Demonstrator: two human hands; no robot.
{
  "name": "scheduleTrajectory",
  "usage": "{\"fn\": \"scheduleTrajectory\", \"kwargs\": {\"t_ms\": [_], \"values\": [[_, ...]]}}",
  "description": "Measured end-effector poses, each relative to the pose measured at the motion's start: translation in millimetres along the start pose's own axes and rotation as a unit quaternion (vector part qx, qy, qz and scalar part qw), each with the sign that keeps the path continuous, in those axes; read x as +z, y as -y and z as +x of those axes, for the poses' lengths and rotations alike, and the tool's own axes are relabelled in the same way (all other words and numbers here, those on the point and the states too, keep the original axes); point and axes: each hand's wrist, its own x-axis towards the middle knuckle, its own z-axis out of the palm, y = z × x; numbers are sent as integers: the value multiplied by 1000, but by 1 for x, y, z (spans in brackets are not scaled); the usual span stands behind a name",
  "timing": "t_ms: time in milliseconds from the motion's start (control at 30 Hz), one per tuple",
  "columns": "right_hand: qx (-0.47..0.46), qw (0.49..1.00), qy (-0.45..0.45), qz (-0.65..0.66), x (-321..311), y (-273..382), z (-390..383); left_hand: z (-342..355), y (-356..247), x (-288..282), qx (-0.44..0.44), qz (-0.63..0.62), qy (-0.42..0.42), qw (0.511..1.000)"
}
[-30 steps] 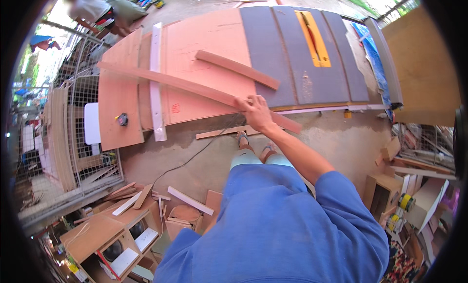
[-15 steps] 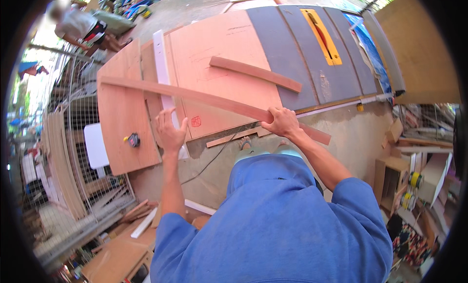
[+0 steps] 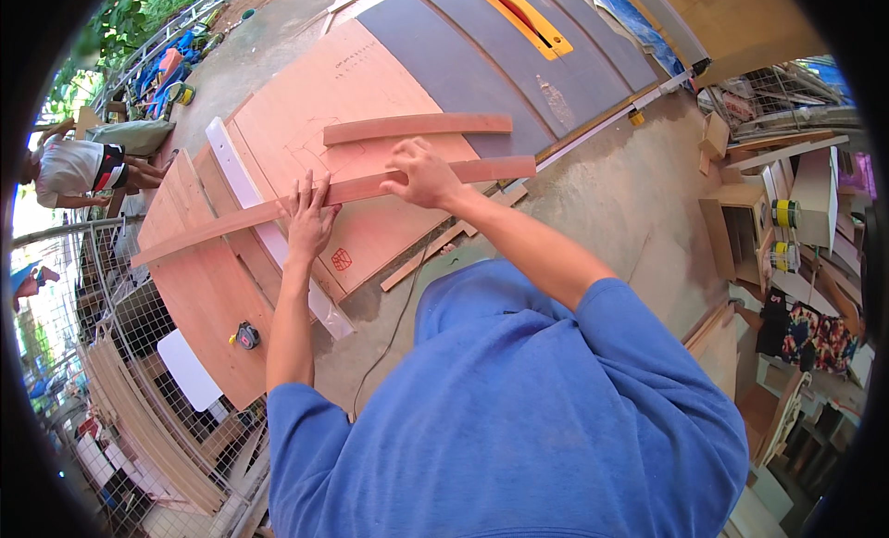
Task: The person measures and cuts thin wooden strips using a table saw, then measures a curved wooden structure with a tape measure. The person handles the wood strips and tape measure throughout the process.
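Note:
A long reddish-brown wooden plank (image 3: 222, 225) lies slantwise across the pale plywood top (image 3: 306, 93) of a work table. My left hand (image 3: 310, 218) rests flat on it, fingers stretched out and slightly spread. Further right, my right hand (image 3: 423, 174) is bent over the same plank, its thumb on the face and its curled fingers at the far edge. A shorter plank (image 3: 417, 128) of the same colour lies just beyond, partly over the grey section. Under the long plank runs a white strip (image 3: 243, 181) set across the table.
A yellow slotted saw insert (image 3: 523, 19) with a blade slot sits in the grey table top (image 3: 444, 47). A tape measure (image 3: 245, 335) lies at the table's near left. Another person (image 3: 79, 168) is at the far left, beside wire fencing (image 3: 102, 260). Wooden boxes (image 3: 736, 228) are stacked at right.
My view has turned, so the table appears tilted. My left hand has come down from beside the long plank onto it. My right hand is now nearer to the left one along the plank.

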Motion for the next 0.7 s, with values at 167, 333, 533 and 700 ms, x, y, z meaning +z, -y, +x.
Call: {"fn": "scheduleTrajectory", "kwargs": {"t_ms": [167, 333, 533, 700], "values": [[52, 986, -43, -154, -20, -28, 38, 3, 7, 7, 1, -14, -22, 1000], [80, 970, 108, -203, -13, -28, 27, -28, -9, -1, -105, -20, -155, 982], [86, 954, 98, -269, 1, -47, -3, -140, -21, -16, -336, -123, -376, 854], [4, 960, 35, -278, -1, -47, -2, -255, 79, -6, -546, 15, -429, 719]]}}
